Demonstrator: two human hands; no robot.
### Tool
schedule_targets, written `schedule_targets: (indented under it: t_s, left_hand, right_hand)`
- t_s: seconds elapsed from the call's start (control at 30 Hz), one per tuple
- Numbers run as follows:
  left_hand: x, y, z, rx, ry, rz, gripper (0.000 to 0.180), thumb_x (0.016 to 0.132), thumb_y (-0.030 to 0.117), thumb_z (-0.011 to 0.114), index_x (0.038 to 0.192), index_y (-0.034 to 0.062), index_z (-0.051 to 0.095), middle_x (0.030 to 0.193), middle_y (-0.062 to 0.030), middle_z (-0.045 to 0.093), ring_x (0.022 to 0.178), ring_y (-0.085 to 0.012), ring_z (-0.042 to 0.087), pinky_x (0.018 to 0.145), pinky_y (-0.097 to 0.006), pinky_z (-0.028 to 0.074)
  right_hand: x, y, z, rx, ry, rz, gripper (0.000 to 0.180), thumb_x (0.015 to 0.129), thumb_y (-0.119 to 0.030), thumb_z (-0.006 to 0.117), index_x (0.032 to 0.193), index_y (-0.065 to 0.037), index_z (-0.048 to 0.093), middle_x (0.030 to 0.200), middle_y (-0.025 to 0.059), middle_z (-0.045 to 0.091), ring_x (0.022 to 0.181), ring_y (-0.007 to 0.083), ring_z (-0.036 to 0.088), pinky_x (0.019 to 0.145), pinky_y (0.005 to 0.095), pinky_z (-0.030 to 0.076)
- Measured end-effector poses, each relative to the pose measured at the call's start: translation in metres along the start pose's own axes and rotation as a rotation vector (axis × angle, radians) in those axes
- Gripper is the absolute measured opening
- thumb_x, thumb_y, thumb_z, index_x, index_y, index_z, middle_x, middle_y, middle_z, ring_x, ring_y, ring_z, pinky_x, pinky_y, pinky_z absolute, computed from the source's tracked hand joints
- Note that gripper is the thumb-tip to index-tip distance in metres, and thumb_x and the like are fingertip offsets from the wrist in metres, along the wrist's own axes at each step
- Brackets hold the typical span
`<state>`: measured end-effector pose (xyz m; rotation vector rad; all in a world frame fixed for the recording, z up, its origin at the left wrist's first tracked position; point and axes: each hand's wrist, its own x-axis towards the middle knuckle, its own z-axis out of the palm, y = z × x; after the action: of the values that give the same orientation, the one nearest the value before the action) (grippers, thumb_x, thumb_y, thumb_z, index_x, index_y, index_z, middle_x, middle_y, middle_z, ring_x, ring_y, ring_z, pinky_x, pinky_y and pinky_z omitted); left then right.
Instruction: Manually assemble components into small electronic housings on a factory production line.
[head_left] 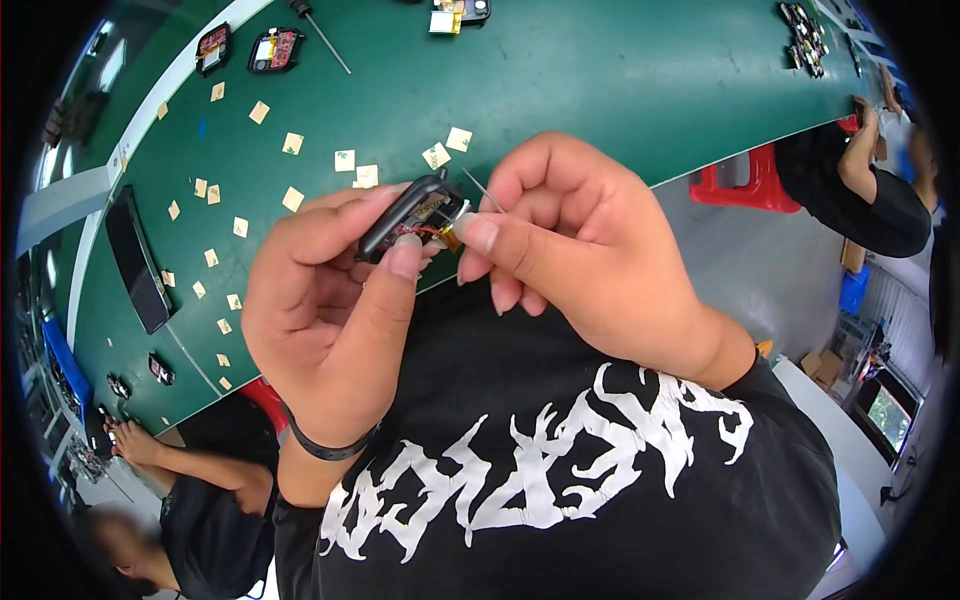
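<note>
Head view: our left hand (325,285) pinches the black casing (398,217); our right hand (590,250) pinches the yellow-taped part (452,239) beside it; we should keep the red wire (426,230) slack.

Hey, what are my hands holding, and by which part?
Left hand: the black device, by its casing. Right hand: at the device's open side, a thin rod jutting out; exact grip hidden.

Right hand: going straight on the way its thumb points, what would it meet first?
Most likely the open side of the black device held in the left hand; the thumb of the right hand looks right beside it, perhaps touching; depth is unclear.
</note>
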<state>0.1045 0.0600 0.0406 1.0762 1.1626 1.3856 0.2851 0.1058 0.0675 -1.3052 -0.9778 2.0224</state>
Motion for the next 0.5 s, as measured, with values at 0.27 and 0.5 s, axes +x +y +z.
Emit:
schedule_targets:
  t_s: [0.27, 0.5]
  left_hand:
    - [-0.006, -0.011, -0.001, -0.074, -0.008, 0.085, 0.026, 0.088, -0.011, 0.062, 0.113, -0.0053, 0.056, 0.113, -0.0186, 0.061, 0.096, -0.0211, 0.067, 0.084, -0.031, 0.056]
    - [-0.002, -0.002, -0.008, -0.147, 0.002, -0.064, 0.026, 0.089, -0.007, 0.063, 0.114, -0.0051, 0.056, 0.106, -0.017, 0.065, 0.088, -0.0198, 0.068, 0.077, -0.031, 0.059]
  right_hand:
    - [0.0, 0.011, 0.003, 0.209, 0.02, 0.059, 0.016, 0.092, -0.007, 0.067, 0.096, -0.003, 0.053, 0.078, 0.0114, 0.07, 0.056, 0.0088, 0.06, 0.046, 0.0197, 0.043]
    - [-0.004, 0.008, 0.004, 0.119, 0.015, -0.013, 0.018, 0.091, -0.008, 0.069, 0.096, -0.002, 0.053, 0.079, 0.0102, 0.07, 0.057, 0.0081, 0.06, 0.047, 0.0194, 0.044]
